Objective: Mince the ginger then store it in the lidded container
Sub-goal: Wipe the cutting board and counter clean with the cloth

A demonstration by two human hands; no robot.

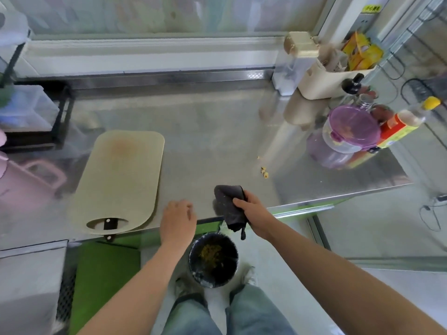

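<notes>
The right hand (251,209) grips a dark cloth (228,201) at the table's (217,131) near edge, above the bin (212,259), likely so wiped scraps drop in; the left hand (177,218) is beside it, loosely curled, empty. The container (338,146) stands upright at far right, lid (362,122) on and facing up, with what looks like ginger (346,128) inside; stray bits (264,172) lie near the cloth.

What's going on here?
A person stands at the steel counter. The right hand holds a dark grey cloth at the front edge. The left hand is open beside it, holding nothing. The cutting board is bare, the purple-lidded container sits at the right, and a few yellowish bits lie on the counter. A bin with scraps stands below.
</notes>
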